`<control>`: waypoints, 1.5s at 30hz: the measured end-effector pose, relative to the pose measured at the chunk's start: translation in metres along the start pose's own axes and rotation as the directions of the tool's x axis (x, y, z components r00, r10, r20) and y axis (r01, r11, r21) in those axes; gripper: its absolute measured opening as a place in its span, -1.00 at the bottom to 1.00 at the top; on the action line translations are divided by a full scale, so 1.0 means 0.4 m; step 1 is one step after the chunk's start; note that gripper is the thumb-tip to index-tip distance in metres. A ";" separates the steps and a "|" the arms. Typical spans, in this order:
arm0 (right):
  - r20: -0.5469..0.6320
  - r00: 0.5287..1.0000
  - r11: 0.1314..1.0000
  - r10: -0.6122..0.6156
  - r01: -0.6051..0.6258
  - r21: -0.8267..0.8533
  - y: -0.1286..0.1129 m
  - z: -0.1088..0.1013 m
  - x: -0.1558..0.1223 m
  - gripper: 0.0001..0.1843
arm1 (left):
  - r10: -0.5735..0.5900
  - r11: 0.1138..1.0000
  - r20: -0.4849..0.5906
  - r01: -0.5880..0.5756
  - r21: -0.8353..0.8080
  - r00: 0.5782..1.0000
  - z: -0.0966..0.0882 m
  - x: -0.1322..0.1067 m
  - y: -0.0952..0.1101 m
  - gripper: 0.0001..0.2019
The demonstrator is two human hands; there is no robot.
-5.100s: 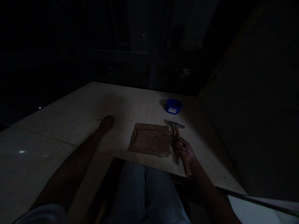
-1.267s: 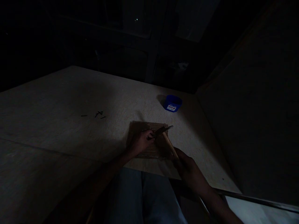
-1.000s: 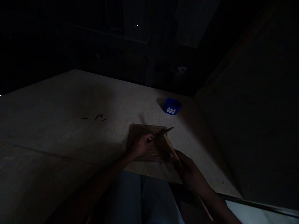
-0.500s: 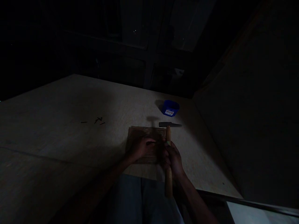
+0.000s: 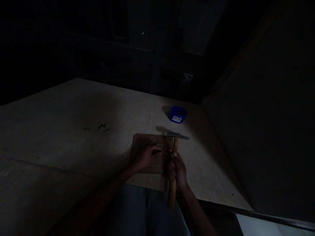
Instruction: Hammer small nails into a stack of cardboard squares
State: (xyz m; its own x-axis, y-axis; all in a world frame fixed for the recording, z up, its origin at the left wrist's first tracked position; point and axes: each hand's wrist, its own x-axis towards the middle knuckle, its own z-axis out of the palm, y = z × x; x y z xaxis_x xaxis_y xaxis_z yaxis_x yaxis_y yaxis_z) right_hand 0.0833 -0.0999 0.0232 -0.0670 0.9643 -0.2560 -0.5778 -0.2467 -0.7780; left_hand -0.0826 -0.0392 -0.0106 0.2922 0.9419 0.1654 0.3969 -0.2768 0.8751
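My right hand (image 5: pixel 178 170) is wrapped round the wooden handle of a hammer (image 5: pixel 175 147). The hammer's metal head points away from me, just past the far right corner of a brown ridged board (image 5: pixel 145 140). Over the middle of that board is my left hand (image 5: pixel 149 155), its thumb and fingers drawn together. What they pinch, if anything, is lost in the dark. The board lies flat near the table's front edge, partly hidden by both hands and their shadows.
A blue plastic tub (image 5: pixel 178 114) with a white label stands beyond the hammer. Several dark nails (image 5: pixel 102 126) lie on the pale table (image 5: pixel 61 137) to the left. A dark panel (image 5: pixel 265 131) rises along the right side. The room behind is very dark.
The hammer has tilted a little, its head dipping toward me and its handle end shifting left. My right hand has moved slightly left with it. The left hand stays over the board.
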 end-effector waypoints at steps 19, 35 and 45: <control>0.321 0.945 0.896 -0.064 -0.087 0.436 -0.038 -0.104 0.008 -0.69 | -0.017 0.999 -0.618 0.034 0.016 0.786 -0.224 -0.095 0.016 -0.69; 0.344 0.939 0.857 -0.010 -0.170 0.487 -0.037 -0.120 0.014 -0.65 | -0.312 0.585 -0.739 0.733 0.346 0.598 -0.536 -0.112 -0.198 -0.71; 0.390 0.921 0.884 0.014 -0.194 0.425 -0.033 -0.112 0.018 -0.64 | -0.339 0.541 -0.807 0.802 0.253 0.484 -0.532 -0.075 -0.204 -0.80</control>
State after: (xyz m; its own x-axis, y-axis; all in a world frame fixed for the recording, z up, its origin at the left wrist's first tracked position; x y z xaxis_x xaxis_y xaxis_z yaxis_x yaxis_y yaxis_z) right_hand 0.1270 -0.0941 0.0060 -0.3870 0.9218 -0.0234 -0.8438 -0.3643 -0.3941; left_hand -0.3090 -0.0042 0.0098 -0.6951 0.7031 0.1497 0.6696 0.5574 0.4908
